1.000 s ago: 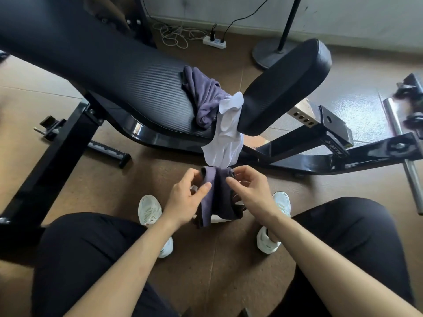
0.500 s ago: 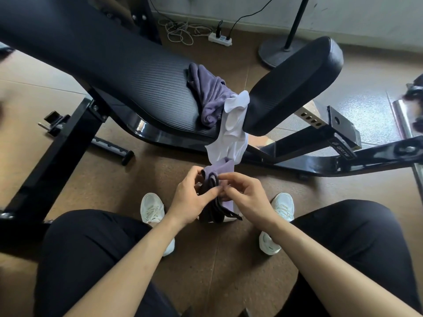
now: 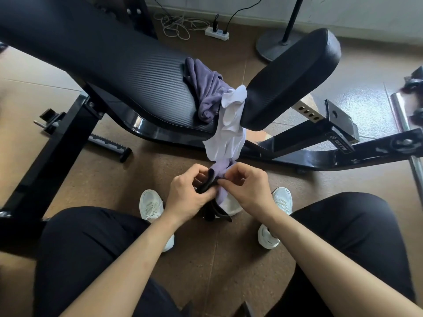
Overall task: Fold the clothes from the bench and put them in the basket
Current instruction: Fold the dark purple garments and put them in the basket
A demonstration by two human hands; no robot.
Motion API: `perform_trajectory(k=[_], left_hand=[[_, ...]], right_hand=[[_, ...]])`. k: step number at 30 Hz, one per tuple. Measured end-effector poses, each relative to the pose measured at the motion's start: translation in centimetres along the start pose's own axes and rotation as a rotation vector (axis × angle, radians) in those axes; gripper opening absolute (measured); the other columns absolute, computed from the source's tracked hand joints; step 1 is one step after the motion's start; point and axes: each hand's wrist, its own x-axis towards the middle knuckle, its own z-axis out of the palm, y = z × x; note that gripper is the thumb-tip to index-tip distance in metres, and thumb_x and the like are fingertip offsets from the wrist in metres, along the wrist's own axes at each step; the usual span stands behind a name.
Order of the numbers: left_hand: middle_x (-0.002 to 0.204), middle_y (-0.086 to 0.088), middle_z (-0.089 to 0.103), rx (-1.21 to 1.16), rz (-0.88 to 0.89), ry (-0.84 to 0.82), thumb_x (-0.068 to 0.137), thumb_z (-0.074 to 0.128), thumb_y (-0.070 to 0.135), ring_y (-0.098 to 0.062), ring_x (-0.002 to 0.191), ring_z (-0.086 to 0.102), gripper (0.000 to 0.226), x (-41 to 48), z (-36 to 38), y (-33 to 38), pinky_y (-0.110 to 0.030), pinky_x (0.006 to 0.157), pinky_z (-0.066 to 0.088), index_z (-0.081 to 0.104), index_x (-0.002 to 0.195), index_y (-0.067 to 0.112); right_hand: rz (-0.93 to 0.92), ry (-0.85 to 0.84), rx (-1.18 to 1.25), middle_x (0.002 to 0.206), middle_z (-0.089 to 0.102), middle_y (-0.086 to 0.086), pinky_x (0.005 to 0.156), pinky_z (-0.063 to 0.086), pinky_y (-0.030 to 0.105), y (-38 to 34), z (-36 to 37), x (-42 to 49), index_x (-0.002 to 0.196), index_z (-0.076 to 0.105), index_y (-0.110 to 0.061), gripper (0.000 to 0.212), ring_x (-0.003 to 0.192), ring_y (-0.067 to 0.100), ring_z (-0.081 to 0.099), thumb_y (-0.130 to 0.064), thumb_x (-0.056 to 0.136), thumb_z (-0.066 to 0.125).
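Observation:
A small purple-and-black garment (image 3: 220,177) is bunched between my two hands, low in front of the bench. My left hand (image 3: 186,197) grips its dark folded edge. My right hand (image 3: 248,188) pinches the purple part from the right. A black padded bench (image 3: 109,72) slopes across the upper view. On the bench seat lies a crumpled purple cloth (image 3: 206,88). A white garment (image 3: 230,129) hangs down from the gap between seat and end pad (image 3: 290,78). No basket is in view; something dark and white shows below my hands, mostly hidden.
My knees in black trousers and white shoes (image 3: 152,207) frame the brown floor. The bench's black frame (image 3: 343,152) runs right. A power strip (image 3: 216,33) with cables and a stand base (image 3: 274,45) sit by the far wall. A metal bar (image 3: 405,133) lies at right.
My hands have come closer together, gathering the purple-and-black garment from a hanging strip into a tighter bunch. The camera view has shifted slightly.

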Motion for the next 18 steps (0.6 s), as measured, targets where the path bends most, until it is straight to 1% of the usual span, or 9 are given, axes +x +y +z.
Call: perform_trajectory(k=[2, 4, 5, 7, 10, 11, 14, 16, 18], left_hand=[[0.086, 0.008, 0.074, -0.011, -0.004, 0.012, 0.077, 0.086, 0.027, -0.01, 0.081, 0.071, 0.028, 0.0, 0.1, 0.2, -0.034, 0.073, 0.059, 0.069, 0.099, 0.021], [0.085, 0.009, 0.074, -0.008, 0.005, 0.011, 0.076, 0.082, 0.038, -0.01, 0.079, 0.072, 0.03, 0.0, 0.2, 0.3, -0.037, 0.072, 0.058, 0.069, 0.099, 0.022], [0.085, 0.009, 0.074, -0.005, 0.006, 0.011, 0.075, 0.079, 0.044, -0.01, 0.079, 0.072, 0.033, 0.0, 0.2, 0.3, -0.037, 0.072, 0.058, 0.07, 0.099, 0.023], [0.086, 0.009, 0.075, 0.003, 0.006, 0.011, 0.073, 0.075, 0.05, -0.008, 0.08, 0.072, 0.036, -0.1, 0.2, 0.3, -0.038, 0.073, 0.059, 0.07, 0.099, 0.025], [0.085, 0.01, 0.075, 0.016, 0.016, 0.012, 0.073, 0.074, 0.052, -0.008, 0.079, 0.072, 0.035, -0.1, 0.2, 0.3, -0.038, 0.072, 0.059, 0.07, 0.098, 0.027], [0.083, 0.01, 0.074, 0.024, 0.024, 0.012, 0.073, 0.074, 0.052, -0.008, 0.078, 0.071, 0.035, -0.1, 0.2, 0.3, -0.038, 0.072, 0.058, 0.07, 0.097, 0.027], [0.083, 0.011, 0.073, 0.033, 0.033, -0.002, 0.074, 0.075, 0.049, -0.007, 0.078, 0.07, 0.032, -0.2, 0.1, 0.3, -0.035, 0.071, 0.058, 0.07, 0.098, 0.027], [0.086, 0.011, 0.074, 0.011, 0.016, -0.005, 0.077, 0.081, 0.038, -0.007, 0.081, 0.071, 0.028, -0.1, 0.1, 0.1, -0.033, 0.073, 0.059, 0.071, 0.099, 0.025], [0.087, 0.01, 0.075, -0.059, -0.031, -0.02, 0.079, 0.085, 0.025, -0.009, 0.082, 0.072, 0.025, 0.2, -0.1, -0.4, -0.029, 0.073, 0.058, 0.071, 0.1, 0.024]], right_hand=[[-0.046, 0.061, -0.061, 0.07, 0.065, -0.001, 0.061, 0.05, 0.023, 0.3, 0.4, 0.0, 0.076, 0.068, -0.01, 0.017, 0.065, 0.01, 0.059, -0.009, 0.078, 0.085], [-0.092, 0.083, -0.115, 0.071, 0.064, -0.001, 0.062, 0.054, 0.036, 0.7, 0.7, 0.0, 0.075, 0.067, -0.011, 0.017, 0.066, 0.016, 0.061, -0.009, 0.078, 0.083], [-0.1, 0.079, -0.125, 0.072, 0.064, -0.001, 0.063, 0.054, 0.039, 0.8, 0.7, -0.1, 0.077, 0.067, -0.011, 0.015, 0.067, 0.018, 0.061, -0.008, 0.078, 0.082], [-0.099, 0.068, -0.117, 0.075, 0.065, 0.0, 0.065, 0.055, 0.037, 0.7, 0.7, -0.2, 0.08, 0.069, -0.01, 0.012, 0.069, 0.017, 0.062, -0.005, 0.078, 0.08], [-0.048, 0.05, -0.081, 0.077, 0.068, 0.001, 0.065, 0.052, 0.022, 0.3, 0.6, -0.3, 0.083, 0.073, -0.012, 0.014, 0.071, 0.012, 0.061, 0.001, 0.079, 0.078], [-0.025, 0.049, -0.065, 0.078, 0.069, 0.001, 0.065, 0.052, 0.02, 0.2, 0.6, -0.3, 0.083, 0.074, -0.014, 0.016, 0.073, 0.012, 0.062, 0.002, 0.079, 0.076], [-0.005, 0.02, -0.021, 0.082, 0.069, 0.001, 0.071, 0.054, 0.026, 0.2, 0.4, -0.3, 0.082, 0.075, -0.018, 0.021, 0.077, 0.012, 0.064, 0.003, 0.08, 0.073], [0.005, -0.044, 0.063, 0.088, 0.069, 0.0, 0.077, 0.057, 0.03, 0.1, -0.1, -0.1, 0.083, 0.078, -0.016, 0.023, 0.086, 0.013, 0.067, 0.005, 0.081, 0.069], [-0.012, -0.055, 0.098, 0.096, 0.068, 0.0, 0.08, 0.058, 0.031, 0.2, -0.9, 0.4, 0.085, 0.077, -0.012, 0.026, 0.094, 0.015, 0.067, 0.01, 0.079, 0.065]])
